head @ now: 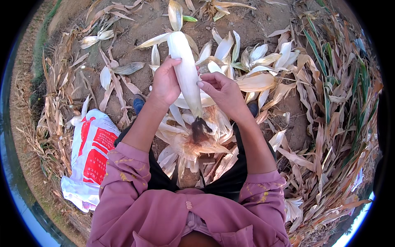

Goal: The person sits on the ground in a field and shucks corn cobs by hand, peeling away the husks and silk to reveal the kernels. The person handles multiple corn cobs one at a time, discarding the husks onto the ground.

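Note:
An ear of corn point(186, 68) in pale, smooth inner husk slants in front of me, its dark brown silk point(200, 128) pointing down toward my body. My left hand point(168, 80) grips it from the left, thumb on top and the fingers hidden behind. On its right side is my right hand point(219, 89), thumb and fingers bent close to the husk; whether they pinch it is not clear. Peeled-back husk leaves point(154, 40) spread at the ear's far end. Beneath the ear, loose husks point(182, 143) are heaped between my legs.
A white and red plastic sack point(95, 154) lies at the left beside my leg. Dry husks point(257, 82) are scattered over the bare soil ahead. Dry and green corn stalks point(324, 123) are piled along the right side. More dry leaves point(49, 114) lie at the left.

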The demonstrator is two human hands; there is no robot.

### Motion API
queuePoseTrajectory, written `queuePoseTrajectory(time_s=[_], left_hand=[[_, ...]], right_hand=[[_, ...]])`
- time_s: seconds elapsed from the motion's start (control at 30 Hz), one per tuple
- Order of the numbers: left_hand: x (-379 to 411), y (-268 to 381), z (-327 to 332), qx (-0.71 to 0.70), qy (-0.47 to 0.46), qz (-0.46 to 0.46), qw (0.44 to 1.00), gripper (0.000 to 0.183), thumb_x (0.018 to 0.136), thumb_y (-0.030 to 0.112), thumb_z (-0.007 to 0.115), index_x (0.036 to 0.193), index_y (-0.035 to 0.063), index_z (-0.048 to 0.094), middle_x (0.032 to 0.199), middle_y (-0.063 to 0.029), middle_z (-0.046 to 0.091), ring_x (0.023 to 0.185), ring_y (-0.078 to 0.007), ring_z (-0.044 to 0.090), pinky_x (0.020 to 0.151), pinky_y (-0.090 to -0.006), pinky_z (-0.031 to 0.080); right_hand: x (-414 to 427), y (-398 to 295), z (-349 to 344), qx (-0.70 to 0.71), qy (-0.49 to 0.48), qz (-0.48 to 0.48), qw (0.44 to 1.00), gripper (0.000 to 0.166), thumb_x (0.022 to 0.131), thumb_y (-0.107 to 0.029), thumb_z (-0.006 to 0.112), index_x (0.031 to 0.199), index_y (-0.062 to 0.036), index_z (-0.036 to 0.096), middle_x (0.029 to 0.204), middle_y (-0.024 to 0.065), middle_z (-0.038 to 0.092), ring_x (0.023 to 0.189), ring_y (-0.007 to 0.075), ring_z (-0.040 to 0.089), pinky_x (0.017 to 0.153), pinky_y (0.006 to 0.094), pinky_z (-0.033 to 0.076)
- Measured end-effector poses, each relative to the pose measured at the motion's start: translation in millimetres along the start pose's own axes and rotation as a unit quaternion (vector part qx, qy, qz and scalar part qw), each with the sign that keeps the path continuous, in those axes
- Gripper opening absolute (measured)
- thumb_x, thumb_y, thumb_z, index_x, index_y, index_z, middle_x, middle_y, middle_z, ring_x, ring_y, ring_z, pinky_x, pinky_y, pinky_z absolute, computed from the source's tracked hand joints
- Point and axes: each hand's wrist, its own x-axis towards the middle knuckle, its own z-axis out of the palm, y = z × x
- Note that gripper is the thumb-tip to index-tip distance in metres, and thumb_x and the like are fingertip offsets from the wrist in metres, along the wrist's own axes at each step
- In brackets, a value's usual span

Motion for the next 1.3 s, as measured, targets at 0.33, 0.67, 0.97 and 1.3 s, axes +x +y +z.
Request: queuePoseTrajectory(time_s=[0.33,0.67,0.97,1.3], left_hand=[[-2.1,-4.1,4.4,0.018,-0.030,0.005,0.999,0.049,0.082,0.015,0.049,0.127,-0.0031,0.039,0.112,-0.0202,0.056,0.103,-0.0317,0.057,0.094,-0.0464,0.045],[-5.1,-5.8,19.2,0.080,0.009,0.061,0.995,0.051,0.084,0.012,0.051,0.132,0.0034,0.034,0.116,-0.0187,0.054,0.106,-0.0319,0.057,0.094,-0.0460,0.045],[-0.2,-3.1,4.6,-0.003,-0.015,0.049,0.999,0.036,0.086,0.018,0.061,0.116,0.0030,0.046,0.103,-0.0111,0.056,0.094,-0.0227,0.059,0.086,-0.0384,0.050],[0.1,-1.9,10.1,-0.015,0.030,0.077,0.996,0.042,0.087,0.018,0.061,0.122,0.0053,0.040,0.107,-0.0136,0.055,0.095,-0.0274,0.060,0.084,-0.0452,0.051]], right_hand=[[1.2,-1.7,4.1,0.044,0.001,0.078,0.996,0.024,0.080,-0.020,0.071,0.087,0.0028,0.064,0.075,0.0075,0.065,0.068,0.0110,0.060,0.062,0.0264,0.048],[-0.3,-4.6,0.6,0.033,0.025,0.064,0.997,0.018,0.078,-0.016,0.064,0.078,0.0013,0.060,0.068,0.0032,0.060,0.060,0.0086,0.053,0.057,0.0248,0.044],[-1.0,-20.6,-1.8,0.143,-0.019,0.162,0.976,0.029,0.086,-0.028,0.064,0.086,0.0006,0.060,0.070,0.0035,0.060,0.054,0.0069,0.054,0.048,0.0202,0.044],[-4.7,-23.9,-4.6,0.118,-0.132,0.167,0.970,0.029,0.090,-0.030,0.061,0.092,-0.0018,0.062,0.074,0.0015,0.061,0.059,0.0055,0.054,0.049,0.0190,0.043]])
